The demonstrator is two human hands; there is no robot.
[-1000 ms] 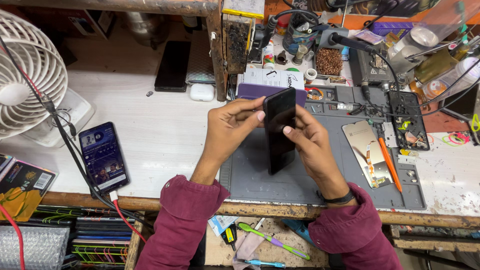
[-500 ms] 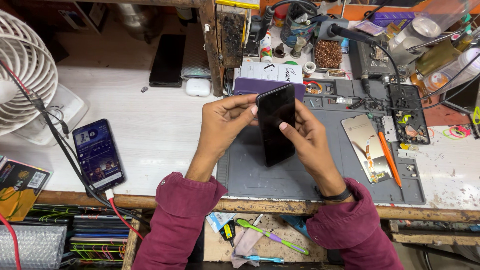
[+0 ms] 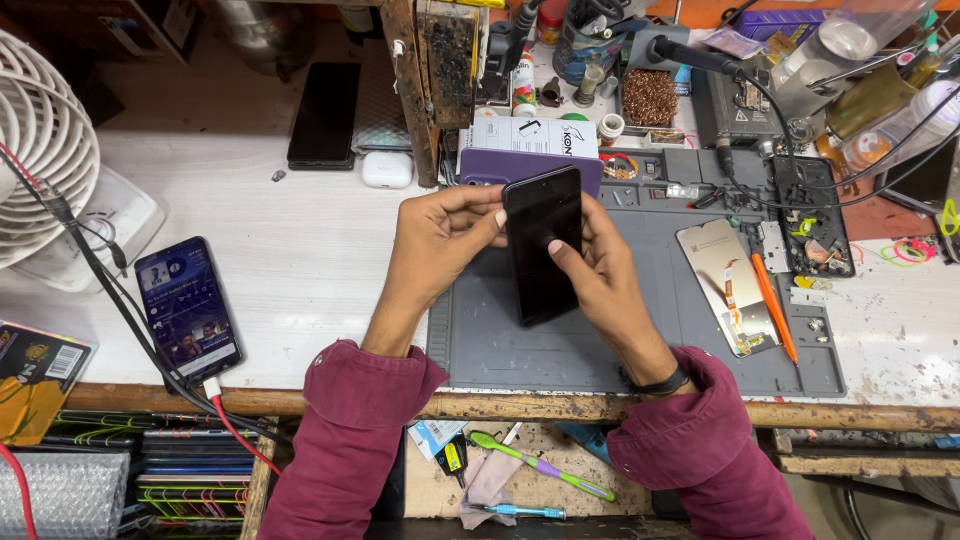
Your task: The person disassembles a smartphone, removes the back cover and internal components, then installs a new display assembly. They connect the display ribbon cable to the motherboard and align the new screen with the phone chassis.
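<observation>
A black smartphone with a dark screen is held upright over the grey work mat. My left hand grips its left edge near the top, fingers curled. My right hand supports it from the right, with the thumb pressed on the glass. Both sleeves are dark red. A black band circles my right wrist.
A lit phone on a red cable lies at the left beside a white fan. A detached screen panel and an orange tool lie on the mat's right. White earbud case, dark phone, tools and wires crowd the back.
Both hands keep hold of the phone. My right thumb has slid a little on the screen, and the view has shifted slightly.
</observation>
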